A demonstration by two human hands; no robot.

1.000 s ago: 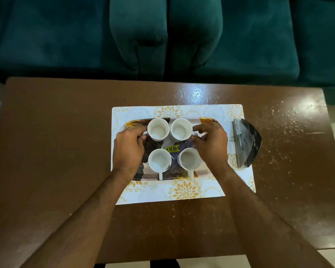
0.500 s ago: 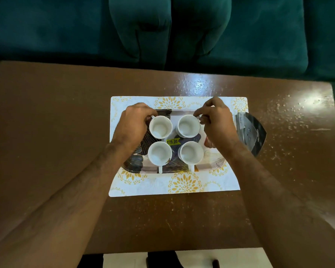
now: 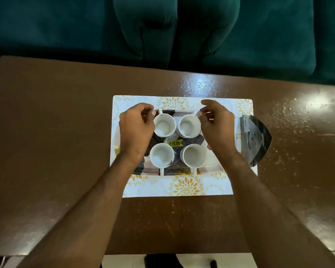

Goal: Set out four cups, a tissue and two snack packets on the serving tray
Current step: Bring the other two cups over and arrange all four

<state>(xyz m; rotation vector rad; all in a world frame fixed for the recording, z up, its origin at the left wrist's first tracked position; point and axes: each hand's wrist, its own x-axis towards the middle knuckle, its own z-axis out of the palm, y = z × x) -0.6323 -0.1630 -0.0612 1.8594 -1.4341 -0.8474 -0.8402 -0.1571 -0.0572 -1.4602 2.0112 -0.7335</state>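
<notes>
Four white cups stand two by two on a dark patterned serving tray (image 3: 179,171) with a yellow price sticker. My left hand (image 3: 136,130) pinches the handle of the far left cup (image 3: 164,126); that handle points away from me. My right hand (image 3: 218,125) pinches the handle of the far right cup (image 3: 188,126), covering it. The near left cup (image 3: 161,155) and near right cup (image 3: 194,156) stand untouched, their handles pointing toward me. A silver snack packet (image 3: 256,138) lies off the tray, right of my right hand. No tissue is visible.
The tray rests on a white placemat (image 3: 184,187) with yellow flowers, on a brown wooden table (image 3: 56,132). A dark green sofa (image 3: 182,29) runs along the table's far side.
Both hands moved from the sides of the far cups to their handles. The far cups' handles turned from outward to pointing away from me.
</notes>
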